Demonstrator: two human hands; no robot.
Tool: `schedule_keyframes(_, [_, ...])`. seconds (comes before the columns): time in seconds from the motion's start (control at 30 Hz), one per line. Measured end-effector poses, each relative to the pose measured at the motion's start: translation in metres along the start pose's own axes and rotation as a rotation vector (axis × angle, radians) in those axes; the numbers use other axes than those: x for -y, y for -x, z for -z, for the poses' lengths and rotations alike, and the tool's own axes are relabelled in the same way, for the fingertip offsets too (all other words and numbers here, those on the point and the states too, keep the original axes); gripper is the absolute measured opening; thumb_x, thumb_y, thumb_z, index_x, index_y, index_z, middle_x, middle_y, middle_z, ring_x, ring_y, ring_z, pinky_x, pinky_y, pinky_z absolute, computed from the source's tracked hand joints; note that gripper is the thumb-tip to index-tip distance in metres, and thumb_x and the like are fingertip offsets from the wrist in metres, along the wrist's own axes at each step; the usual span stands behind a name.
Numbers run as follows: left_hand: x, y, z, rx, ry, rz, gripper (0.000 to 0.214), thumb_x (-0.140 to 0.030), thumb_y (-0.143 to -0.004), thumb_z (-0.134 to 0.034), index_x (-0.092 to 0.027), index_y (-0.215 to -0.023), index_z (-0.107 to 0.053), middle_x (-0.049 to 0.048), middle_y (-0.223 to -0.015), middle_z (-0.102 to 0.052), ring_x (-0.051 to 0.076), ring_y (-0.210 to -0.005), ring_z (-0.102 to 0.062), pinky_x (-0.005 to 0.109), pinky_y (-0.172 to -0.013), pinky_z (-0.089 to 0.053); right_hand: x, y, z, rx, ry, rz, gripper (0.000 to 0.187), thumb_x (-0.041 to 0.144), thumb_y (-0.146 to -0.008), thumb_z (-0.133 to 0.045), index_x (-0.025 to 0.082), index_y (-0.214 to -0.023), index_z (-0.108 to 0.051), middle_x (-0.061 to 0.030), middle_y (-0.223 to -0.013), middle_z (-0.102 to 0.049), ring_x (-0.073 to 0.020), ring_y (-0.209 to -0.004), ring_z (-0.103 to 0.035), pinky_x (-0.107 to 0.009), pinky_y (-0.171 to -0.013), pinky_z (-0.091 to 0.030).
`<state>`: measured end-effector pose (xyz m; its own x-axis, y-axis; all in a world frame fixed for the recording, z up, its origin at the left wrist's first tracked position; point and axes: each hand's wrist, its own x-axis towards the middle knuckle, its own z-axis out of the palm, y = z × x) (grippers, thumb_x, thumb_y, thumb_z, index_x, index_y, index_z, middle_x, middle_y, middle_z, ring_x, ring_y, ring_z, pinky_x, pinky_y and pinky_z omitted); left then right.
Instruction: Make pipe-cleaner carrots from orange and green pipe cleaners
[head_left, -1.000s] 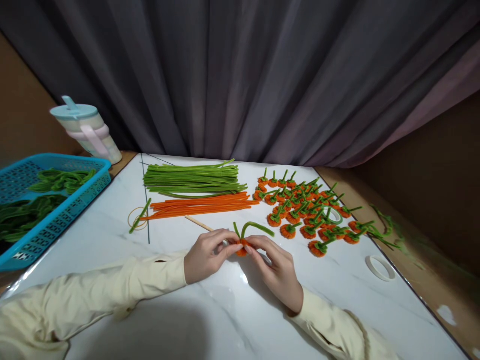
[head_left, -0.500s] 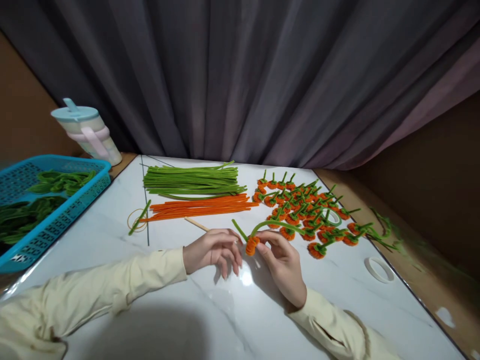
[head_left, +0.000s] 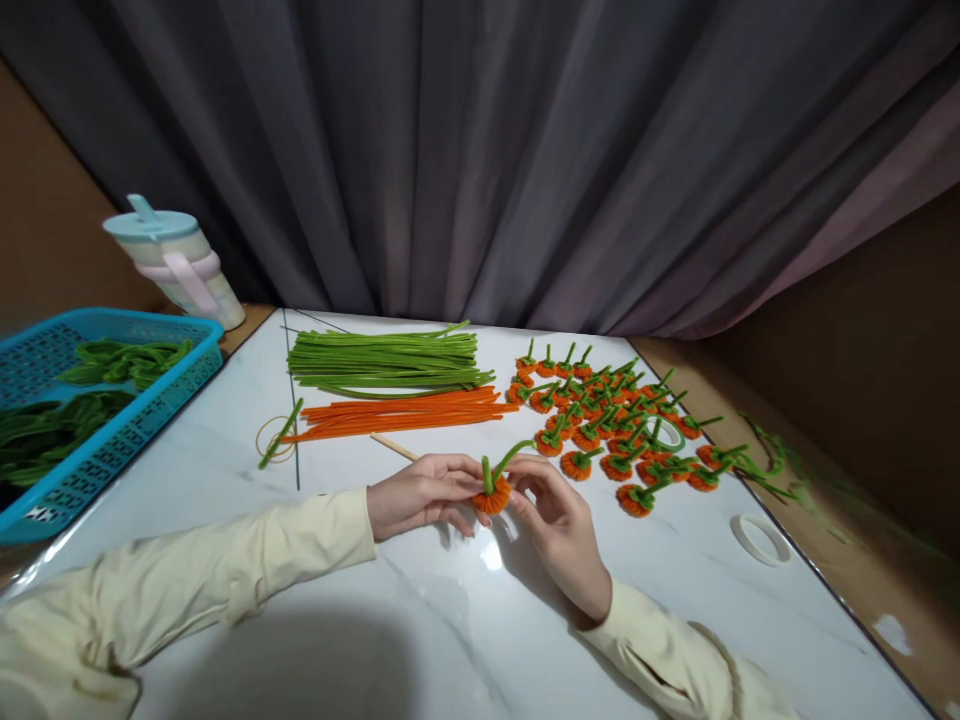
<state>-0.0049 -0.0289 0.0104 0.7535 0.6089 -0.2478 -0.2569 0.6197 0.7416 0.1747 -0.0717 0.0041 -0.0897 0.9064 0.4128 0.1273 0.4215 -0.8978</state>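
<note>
Both hands meet at the middle of the white marble table (head_left: 420, 620). My left hand (head_left: 421, 492) and my right hand (head_left: 559, 525) pinch a small orange pipe-cleaner pumpkin (head_left: 492, 494) between their fingertips. Two green stem ends stick up from it, one short, one curving right. Just behind the left hand lies a thin wooden stick (head_left: 394, 446). To the right of the hands spreads a pile of finished orange pumpkins with green stems (head_left: 607, 420).
Green pipe cleaners (head_left: 386, 360) and orange pipe cleaners (head_left: 401, 412) lie bundled behind the hands. A blue basket (head_left: 112, 430) of green pieces stands at left, a lidded jug (head_left: 176, 262) behind it. A rubber band (head_left: 271, 438) and a white tape ring (head_left: 760, 536) lie on the table.
The pumpkin turned from edge-on to flat-faced between the fingers. My left hand, briefly off it with fingers down on the table, came back to pinch it; the long green stem now looks shorter.
</note>
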Motion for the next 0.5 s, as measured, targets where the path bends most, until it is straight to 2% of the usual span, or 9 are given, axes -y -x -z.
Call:
schedule_keyframes(0.17, [0.001, 0.0009, -0.0016, -0.096, -0.113, -0.071, 0.029, -0.025, -0.069, -0.073, -0.011, -0.087, -0.054, 0.0076, -0.081, -0.064, 0.019, -0.073, -0.066, 0.025, -0.057, -0.055, 0.0012, 0.0009, 0.0004, -0.013, -0.039, -0.021, 0.006, 0.024, -0.085, -0.058, 0.018, -0.087, -0.06, -0.008, -0.088, -0.058, -0.0191, -0.083, -0.057, -0.028, -0.066, -0.049])
schedule_keyframes(0.27, [0.0026, 0.0013, -0.0013, -0.117, -0.228, -0.105, 0.03, -0.027, -0.07, -0.071, -0.011, -0.088, -0.053, 0.0061, -0.079, -0.062, 0.018, -0.069, -0.065, 0.021, -0.047, -0.053, -0.0005, 0.0013, 0.0005, 0.005, -0.022, -0.024, 0.005, 0.022, -0.085, -0.058, 0.019, -0.084, -0.06, -0.0069, -0.086, -0.059, -0.0182, -0.081, -0.057, -0.028, -0.068, -0.049])
schedule_keyframes(0.37, [0.0023, 0.0019, -0.0017, -0.108, -0.295, -0.114, 0.035, -0.03, -0.07, -0.071, -0.012, -0.094, -0.054, 0.0059, -0.08, -0.06, 0.018, -0.064, -0.064, 0.015, -0.031, -0.042, -0.0018, 0.0017, 0.0013, 0.026, 0.019, -0.006, 0.006, 0.02, -0.086, -0.056, 0.019, -0.082, -0.06, -0.0058, -0.084, -0.059, -0.017, -0.08, -0.057, -0.027, -0.069, -0.048])
schedule_keyframes(0.5, [0.0013, 0.0027, -0.0025, -0.091, -0.298, -0.108, 0.035, -0.029, -0.069, -0.071, -0.011, -0.092, -0.053, 0.0043, -0.07, -0.061, 0.016, -0.06, -0.063, 0.016, -0.034, -0.045, 0.0003, 0.0013, 0.0028, 0.065, 0.109, 0.051, 0.01, 0.018, -0.088, -0.052, 0.019, -0.081, -0.059, -0.005, -0.083, -0.059, -0.0162, -0.078, -0.057, -0.027, -0.068, -0.047])
